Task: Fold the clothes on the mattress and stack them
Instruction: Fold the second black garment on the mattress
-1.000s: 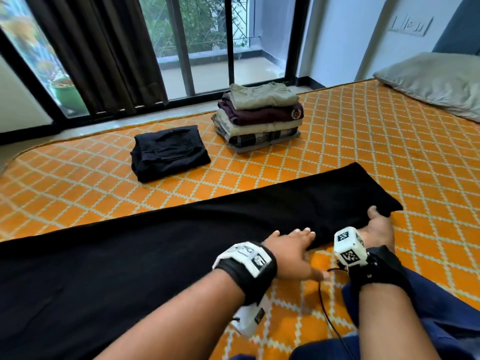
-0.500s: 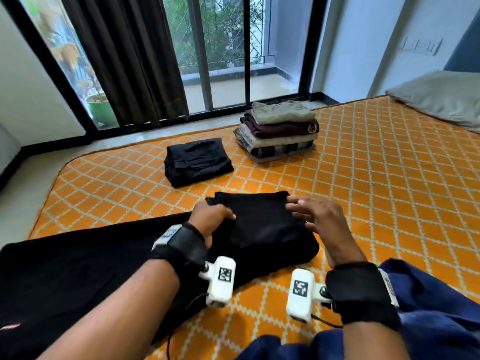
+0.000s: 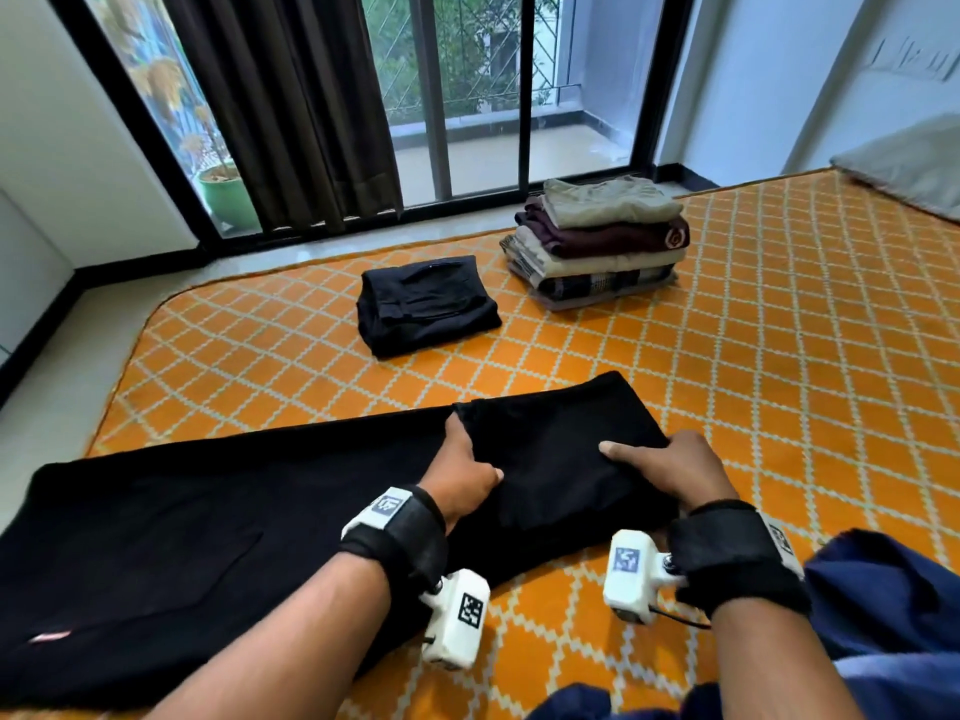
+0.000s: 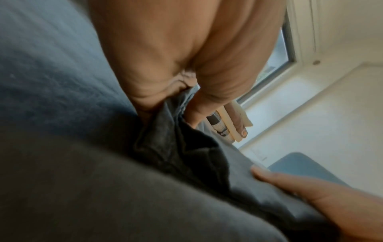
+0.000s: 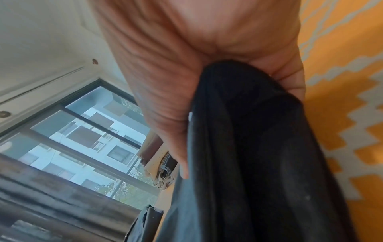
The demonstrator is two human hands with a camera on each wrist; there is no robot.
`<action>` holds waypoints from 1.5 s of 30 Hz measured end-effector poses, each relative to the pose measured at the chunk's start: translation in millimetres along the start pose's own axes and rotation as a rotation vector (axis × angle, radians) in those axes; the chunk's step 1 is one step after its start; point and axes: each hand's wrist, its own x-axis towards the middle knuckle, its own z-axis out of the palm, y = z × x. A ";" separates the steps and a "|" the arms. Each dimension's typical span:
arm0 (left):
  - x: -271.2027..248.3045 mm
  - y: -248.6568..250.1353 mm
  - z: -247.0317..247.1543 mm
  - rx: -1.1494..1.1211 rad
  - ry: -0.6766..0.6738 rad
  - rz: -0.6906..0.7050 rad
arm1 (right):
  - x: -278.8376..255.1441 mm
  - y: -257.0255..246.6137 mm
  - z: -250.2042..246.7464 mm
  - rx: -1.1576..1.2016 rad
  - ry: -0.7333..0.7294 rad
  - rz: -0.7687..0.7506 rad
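Note:
A long black garment [image 3: 182, 537] lies across the orange mattress [image 3: 779, 381], its right end folded over onto itself. My left hand [image 3: 462, 472] grips the left edge of that folded flap [image 3: 556, 449]; the left wrist view shows the dark cloth [image 4: 176, 131] bunched between thumb and fingers. My right hand [image 3: 670, 472] holds the flap's right fold, thumb on top, and the black fabric [image 5: 248, 147] runs through its palm in the right wrist view. A folded black piece [image 3: 426, 304] and a stack of folded clothes [image 3: 597, 241] sit further back.
A grey pillow [image 3: 904, 163] lies at the far right. The mattress edge and pale floor [image 3: 47, 397] are to the left, with dark curtains [image 3: 291, 106] and a glass door behind. My blue-clad knee [image 3: 883, 615] is at the lower right.
A second ago the garment lay flat at full length with both hands at its right end. The end was since folded over leftward, and both hands now hold the flap nearer the front.

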 end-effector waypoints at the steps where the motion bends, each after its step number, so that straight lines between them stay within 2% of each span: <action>1: 4.7 -1.0 0.5 0.035 -0.019 -0.010 | 1.5 1.3 0.7 0.055 -0.004 0.023; 5: 6.2 9.9 5.4 0.159 -0.030 -0.025 | 6.1 4.7 4.2 0.114 -0.002 0.068; 10: -4.5 14.4 10.9 0.275 0.206 -0.046 | 2.4 6.4 4.1 -0.097 0.070 0.049; 12: -16.6 15.4 15.3 0.494 0.266 0.055 | 0.4 8.5 7.2 -0.148 0.088 0.040; 14: -26.6 14.9 16.1 0.758 0.352 0.234 | -1.4 10.0 8.5 -0.194 0.128 0.026; 15: -30.3 14.4 14.6 0.856 0.350 0.335 | -1.7 10.5 8.5 -0.204 0.143 0.032; 17: -32.4 7.5 10.4 0.996 0.162 0.463 | -1.2 10.8 6.5 -0.207 0.145 0.024; 18: -31.7 0.6 7.7 1.047 0.031 0.457 | -0.2 10.6 5.3 -0.203 0.121 0.002; 20: -27.4 -15.4 2.1 1.101 -0.164 0.332 | -0.3 9.7 2.1 -0.178 0.040 -0.043; 23: -19.8 -27.8 -2.4 1.097 -0.237 0.233 | -2.3 3.8 -4.5 -0.153 -0.017 -0.098; 27: -17.4 -16.2 3.3 1.083 -0.252 0.215 | -6.4 -10.2 -18.5 0.014 0.099 -0.121; 29: -16.0 -3.2 13.1 1.043 -0.261 0.215 | -14.8 -16.5 -30.0 0.069 0.219 -0.145; 33: -20.9 29.5 62.6 0.849 -0.303 0.275 | -38.6 -23.7 -70.0 0.172 0.613 -0.242; 36: -27.6 44.2 97.7 0.603 -0.348 0.302 | -48.2 -26.3 -99.3 0.262 0.739 -0.395; 37: -32.0 49.9 100.6 0.447 -0.352 0.284 | -51.4 -28.5 -103.8 0.314 0.741 -0.445; 39: -43.4 64.5 89.8 0.057 -0.300 0.221 | -64.4 -40.4 -103.1 0.413 0.645 -0.607; 40: -48.0 72.4 75.2 -0.099 -0.280 0.186 | -73.7 -50.0 -97.6 0.467 0.535 -0.706; 42: -53.4 84.6 37.7 -0.361 -0.258 0.072 | -104.0 -74.7 -81.5 0.569 0.207 -0.865; 44: -57.0 83.7 -7.3 -0.515 -0.166 0.063 | -125.0 -91.6 -67.6 0.682 -0.055 -0.922; 45: -58.5 75.8 -25.7 -0.518 -0.083 0.086 | -127.7 -95.2 -61.1 0.707 -0.089 -0.914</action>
